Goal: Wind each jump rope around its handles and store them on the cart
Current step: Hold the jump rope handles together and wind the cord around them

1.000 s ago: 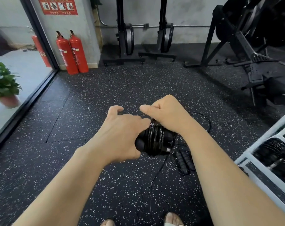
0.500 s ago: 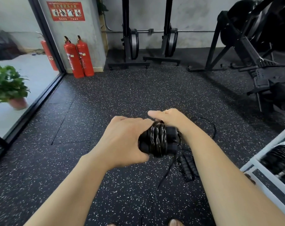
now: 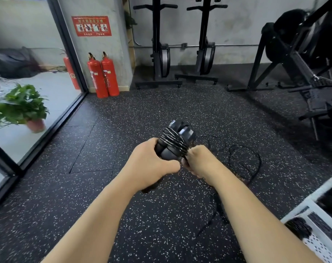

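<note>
Since half a second ago the wound jump rope point(image 3: 173, 141) has swung from lying crosswise between my hands to pointing up and away, handle caps at the far end, and my right hand point(image 3: 199, 160) has dropped from over it to its lower right edge.

At far left a potted plant point(image 3: 19, 107) stands behind the glass wall. On the grey pillar hangs a red sign point(image 3: 91, 26) with four small pictures and lines of writing too blurred to read. Below it stand two red fire extinguishers point(image 3: 103, 74), their labels too small to make out. Two upright rowing machines point(image 3: 159, 44) lean at the back wall.

At centre my left hand point(image 3: 152, 164) clenches around the near end of the paired handles, held above the speckled floor. My right hand is curled tight, pinching the cord where the winding ends. A second jump rope point(image 3: 245, 162) lies in loose loops on the floor. At lower right is the white cart point(image 3: 313, 204), with a wound black bundle point(image 3: 298, 226) in it.
</note>
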### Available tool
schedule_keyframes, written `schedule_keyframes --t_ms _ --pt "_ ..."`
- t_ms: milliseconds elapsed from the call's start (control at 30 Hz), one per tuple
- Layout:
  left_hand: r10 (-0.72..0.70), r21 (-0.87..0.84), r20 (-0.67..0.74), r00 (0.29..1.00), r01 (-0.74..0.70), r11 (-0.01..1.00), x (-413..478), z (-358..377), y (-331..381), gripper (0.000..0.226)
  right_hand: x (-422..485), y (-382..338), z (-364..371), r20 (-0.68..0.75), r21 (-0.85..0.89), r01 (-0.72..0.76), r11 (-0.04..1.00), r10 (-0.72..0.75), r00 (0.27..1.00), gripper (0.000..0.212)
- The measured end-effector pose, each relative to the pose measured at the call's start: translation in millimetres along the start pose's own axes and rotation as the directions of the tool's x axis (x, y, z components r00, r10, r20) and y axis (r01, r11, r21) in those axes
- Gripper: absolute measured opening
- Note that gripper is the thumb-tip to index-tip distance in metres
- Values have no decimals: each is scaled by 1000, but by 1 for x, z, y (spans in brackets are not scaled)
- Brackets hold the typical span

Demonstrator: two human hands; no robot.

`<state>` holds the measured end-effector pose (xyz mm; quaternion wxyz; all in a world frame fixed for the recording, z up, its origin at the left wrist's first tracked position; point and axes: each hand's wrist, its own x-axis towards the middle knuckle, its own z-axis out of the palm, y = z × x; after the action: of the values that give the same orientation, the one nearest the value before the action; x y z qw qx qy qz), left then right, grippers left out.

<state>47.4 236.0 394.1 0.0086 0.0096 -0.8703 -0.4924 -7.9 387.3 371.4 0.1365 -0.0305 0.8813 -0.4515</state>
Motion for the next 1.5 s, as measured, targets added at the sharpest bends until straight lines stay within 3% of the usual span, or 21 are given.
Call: schedule_keyframes --t_ms 133,233,367,500,833,967,1100,1300,1500 --pt "-110 -91 130 985 122 988 3 -13 -6 29 1 1 -2 -158 -147 -19 989 -4 987 47" --pt "-188 -191 134 973 212 958 3 -20 -12 33 -3 3 -5 -221 -199 4 980 -48 974 44" --pt "-275 -223 4 961 269 937 7 -28 -24 26 -9 0 -5 -272 -271 54 961 -130 953 45" --pt "-307 -227 -44 951 289 930 10 -29 -31 36 -11 -5 -1 -277 -351 63 934 -168 946 47" --pt "-381 -257 -202 902 326 910 19 -35 -40 30 -28 -16 -8 -231 -415 92 905 -203 951 48" --pt "-344 -124 -204 916 325 938 19 -31 -36 41 -46 -30 -9 -174 -457 209 864 -317 932 50" --pt "-284 204 -213 935 327 923 17 -21 -27 40 -53 -38 -17 -240 -478 278 833 -429 871 51" --pt "-85 686 -199 976 201 699 9 8 0 35 -56 -43 -26 -191 -634 331 699 -556 809 55" --pt "132 884 34 991 -92 458 -1 25 16 27 -43 -34 -37 -162 -691 343 636 -599 785 57"
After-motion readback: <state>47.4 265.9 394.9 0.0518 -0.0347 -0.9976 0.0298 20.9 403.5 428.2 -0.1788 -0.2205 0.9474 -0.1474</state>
